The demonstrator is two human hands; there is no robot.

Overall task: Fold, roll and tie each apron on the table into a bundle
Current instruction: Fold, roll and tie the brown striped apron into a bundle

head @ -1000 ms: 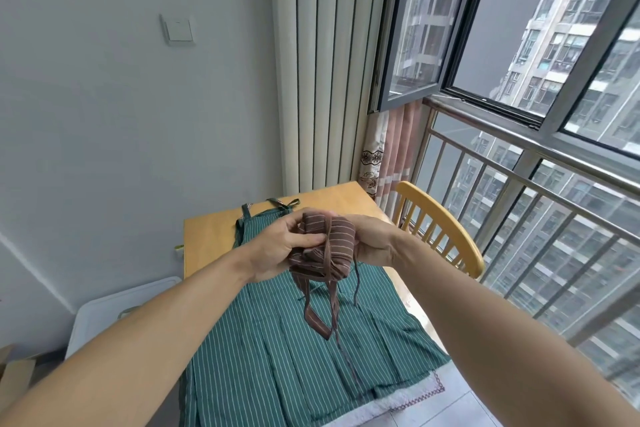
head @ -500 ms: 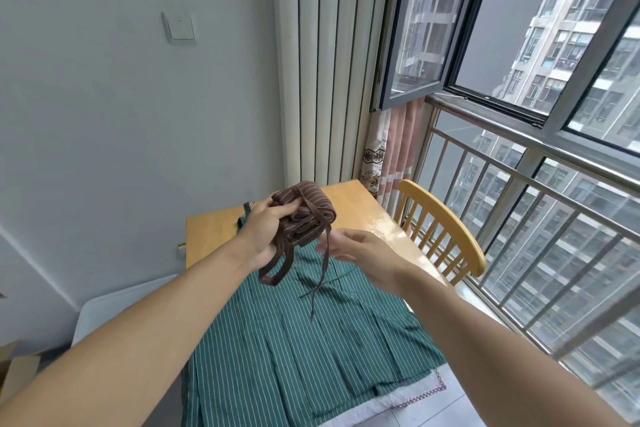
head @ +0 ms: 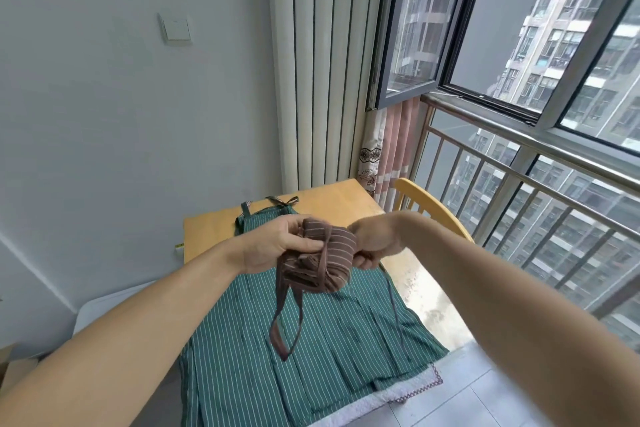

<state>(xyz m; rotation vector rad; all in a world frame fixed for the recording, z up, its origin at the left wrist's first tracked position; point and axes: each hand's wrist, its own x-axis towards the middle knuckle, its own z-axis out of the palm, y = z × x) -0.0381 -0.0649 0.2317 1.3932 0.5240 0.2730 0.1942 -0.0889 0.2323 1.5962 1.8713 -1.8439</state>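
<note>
Left hand [head: 277,246]: fingers curled on the left end of the brown striped apron bundle [head: 323,262], thumb pressed on top. Right hand [head: 372,243]: closed at the bundle's 3 o'clock side, pinching a thin strap [head: 393,305] that trails down toward 5 o'clock. Bundle held between both hands, raised clear of the table. A strap loop [head: 284,326] hangs from it at 6 o'clock. Below, green striped apron [head: 311,357] lies spread flat on the wooden table [head: 211,229]. Wooden chair [head: 429,204] at 2 o'clock.
</note>
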